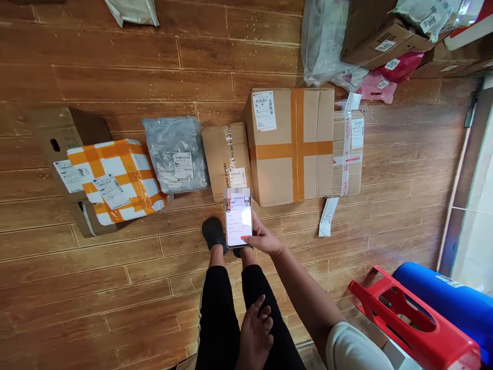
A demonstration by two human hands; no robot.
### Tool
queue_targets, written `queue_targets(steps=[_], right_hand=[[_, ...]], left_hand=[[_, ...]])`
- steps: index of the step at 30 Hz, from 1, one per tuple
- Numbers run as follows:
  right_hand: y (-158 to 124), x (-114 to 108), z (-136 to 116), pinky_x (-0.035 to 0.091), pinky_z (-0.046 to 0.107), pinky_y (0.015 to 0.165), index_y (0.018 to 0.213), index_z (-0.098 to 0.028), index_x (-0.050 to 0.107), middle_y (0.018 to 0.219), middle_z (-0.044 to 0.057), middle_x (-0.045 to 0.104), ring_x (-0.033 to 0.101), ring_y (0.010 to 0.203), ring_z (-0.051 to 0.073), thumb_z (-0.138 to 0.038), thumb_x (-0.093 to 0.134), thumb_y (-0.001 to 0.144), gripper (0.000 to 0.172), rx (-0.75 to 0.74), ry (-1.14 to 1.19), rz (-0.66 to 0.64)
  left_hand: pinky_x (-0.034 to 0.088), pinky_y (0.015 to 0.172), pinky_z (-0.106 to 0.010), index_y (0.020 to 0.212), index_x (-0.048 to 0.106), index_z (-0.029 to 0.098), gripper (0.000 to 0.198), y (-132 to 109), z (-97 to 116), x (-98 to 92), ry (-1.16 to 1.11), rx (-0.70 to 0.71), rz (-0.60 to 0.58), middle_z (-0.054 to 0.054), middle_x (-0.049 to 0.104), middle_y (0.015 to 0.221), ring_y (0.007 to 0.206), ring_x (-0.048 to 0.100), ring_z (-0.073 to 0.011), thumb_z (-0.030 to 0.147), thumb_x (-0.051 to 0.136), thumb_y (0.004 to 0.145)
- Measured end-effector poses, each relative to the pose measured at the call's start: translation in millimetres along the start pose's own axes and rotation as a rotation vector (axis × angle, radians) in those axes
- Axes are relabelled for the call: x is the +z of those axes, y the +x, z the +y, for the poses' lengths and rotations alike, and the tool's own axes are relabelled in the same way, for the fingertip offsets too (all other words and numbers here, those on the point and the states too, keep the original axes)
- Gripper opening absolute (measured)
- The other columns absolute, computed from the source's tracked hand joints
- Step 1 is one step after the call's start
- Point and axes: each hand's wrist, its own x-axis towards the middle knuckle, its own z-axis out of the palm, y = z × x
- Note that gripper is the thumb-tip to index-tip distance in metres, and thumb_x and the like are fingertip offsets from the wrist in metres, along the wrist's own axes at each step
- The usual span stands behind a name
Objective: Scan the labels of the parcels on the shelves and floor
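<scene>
My right hand point(264, 238) is wrapped round a smartphone point(239, 221) with a lit screen, its thumb over the lower right of the screen. My left hand point(257, 329) hangs over my thighs, palm up with fingers loosely curled and apart, and nothing in it. Just beyond the phone lies a small brown carton point(217, 162) with a shipping label. To its right stands a large carton point(279, 174) crossed with orange tape. A grey plastic parcel point(162, 149) is on the left, beside a white parcel with orange tape point(115, 167).
A brown box point(57, 126) is at the far left, a narrow carton point(339, 174) right of the large one. More parcels point(360, 38) pile up at the top right. A red plastic stool point(408, 329) and a blue cylinder point(435, 293) are at the lower right.
</scene>
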Motion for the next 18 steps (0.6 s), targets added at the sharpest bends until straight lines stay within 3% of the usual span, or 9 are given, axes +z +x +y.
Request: queue_targets(steps=[6,11,15,18], right_hand=[[-32.1,26.2,-24.1,0.051,0.036,0.082,0.127,-0.031,0.049,0.12,0.003,0.064,0.062,0.104,0.027,-0.016,0.077,0.059,0.075,0.118,0.167,0.058],[-27.3,46.8,-22.8,0.051,0.032,0.076,0.118,-0.031,0.058,0.109,0.0,0.07,0.066,0.089,0.021,-0.02,0.073,0.066,0.055,0.134,0.151,0.101],[5.6,61.8,4.3,0.051,0.034,0.076,0.117,-0.028,0.06,0.106,0.002,0.071,0.067,0.089,0.022,-0.033,0.074,0.073,0.047,0.127,0.104,0.132],[44.6,72.3,30.7,0.053,0.038,0.081,0.121,-0.028,0.057,0.11,0.004,0.07,0.067,0.097,0.025,-0.046,0.07,0.077,0.049,0.115,0.074,0.143]], left_hand=[[0.026,0.041,-0.012,0.129,0.047,0.021,0.047,-20.9,6.5,32.7,0.028,0.115,0.041,0.001,0.056,0.088,0.058,0.046,-0.0036,0.041,0.06,0.088],[0.024,0.04,-0.012,0.125,0.054,0.024,0.043,-47.9,23.5,64.4,0.054,0.301,0.097,0.003,0.054,0.085,0.055,0.044,-0.0011,0.033,0.066,0.084],[0.031,0.044,-0.013,0.128,0.052,0.026,0.048,-47.2,49.1,56.2,0.05,0.316,-0.018,0.0,0.057,0.097,0.068,0.054,-0.0046,0.037,0.067,0.084],[0.027,0.04,-0.012,0.128,0.052,0.025,0.046,-37.0,74.2,35.3,0.017,0.265,0.113,0.001,0.055,0.088,0.052,0.042,-0.0012,0.039,0.064,0.085]])
